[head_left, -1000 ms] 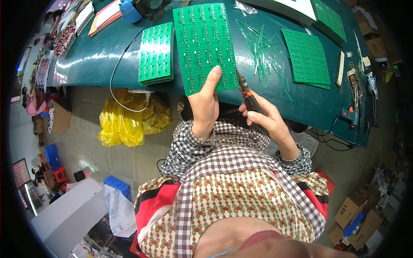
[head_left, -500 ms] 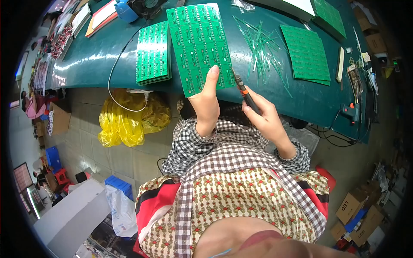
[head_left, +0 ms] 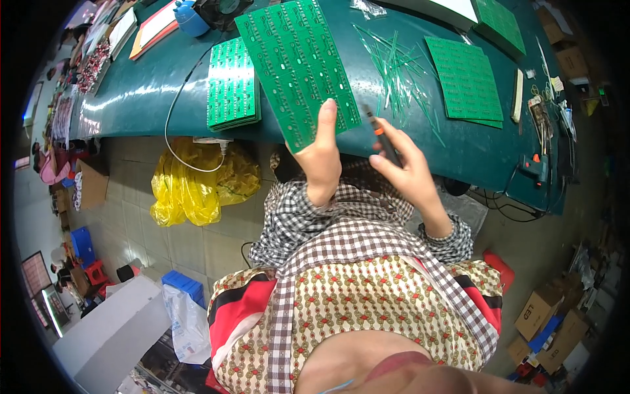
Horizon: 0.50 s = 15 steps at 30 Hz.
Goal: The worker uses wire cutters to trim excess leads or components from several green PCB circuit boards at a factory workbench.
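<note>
Near the tabletop (head_left: 144, 105) front edge a PCB stack (head_left: 230, 85) is lying; over this edge the left hand (head_left: 320, 163) is gripping one PCB panel (head_left: 295, 69), the right hand (head_left: 412, 172) is holding pliers (head_left: 390, 148) beside; green strips (head_left: 394, 69) are suggesting work partly done; the right pile (head_left: 464, 82) is maybe waiting

head fisheye | left of worn pair | facing down | near table (head_left: 141, 98)

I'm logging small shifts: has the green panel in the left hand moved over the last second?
Yes: the green panel has tilted leftward, its upper end now overlapping, in view, the top right corner of the board stack at left.
</note>
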Available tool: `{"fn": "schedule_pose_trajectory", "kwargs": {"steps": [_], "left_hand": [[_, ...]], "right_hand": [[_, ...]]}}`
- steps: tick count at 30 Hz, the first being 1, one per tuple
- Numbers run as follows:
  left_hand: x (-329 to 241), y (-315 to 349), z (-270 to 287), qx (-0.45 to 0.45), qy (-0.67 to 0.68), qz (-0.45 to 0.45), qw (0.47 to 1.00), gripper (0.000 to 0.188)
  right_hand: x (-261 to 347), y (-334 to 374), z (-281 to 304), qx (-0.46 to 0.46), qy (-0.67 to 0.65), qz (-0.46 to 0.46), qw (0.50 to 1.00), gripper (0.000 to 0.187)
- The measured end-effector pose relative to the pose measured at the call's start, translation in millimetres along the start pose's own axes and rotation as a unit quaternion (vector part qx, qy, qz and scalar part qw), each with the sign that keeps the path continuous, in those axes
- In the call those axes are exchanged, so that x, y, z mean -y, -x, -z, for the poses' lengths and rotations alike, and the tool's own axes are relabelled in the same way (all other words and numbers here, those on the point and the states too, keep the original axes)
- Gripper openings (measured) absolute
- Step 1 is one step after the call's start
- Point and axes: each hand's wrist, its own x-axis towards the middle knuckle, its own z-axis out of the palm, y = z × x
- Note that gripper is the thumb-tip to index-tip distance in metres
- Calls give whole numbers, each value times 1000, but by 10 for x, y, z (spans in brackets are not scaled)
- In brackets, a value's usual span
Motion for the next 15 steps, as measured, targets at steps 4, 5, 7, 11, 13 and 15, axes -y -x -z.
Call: {"fn": "schedule_pose_trajectory", "kwargs": {"steps": [4, 5, 7, 11, 13, 15], "left_hand": [[-120, -71, 81, 36, 156, 117, 980, 40], [-128, -52, 81, 39, 159, 129, 978, 39], [-142, -26, 55, 51, 165, 136, 976, 39], [-152, -9, 55, 85, 171, 154, 969, 39], [-142, -4, 59, 84, 168, 152, 970, 40], [-160, 5, 50, 81, 171, 151, 970, 40]], "right_hand": [[73, -72, 185, 24, -215, -117, 969, 57], [81, -91, 163, 28, -208, -121, 970, 57], [99, -129, 123, 33, -199, -124, 972, 58], [104, -154, 95, 64, -210, -112, 969, 56], [93, -163, 92, 71, -205, -111, 970, 55], [87, -161, 94, 71, -195, -119, 971, 53]]}}
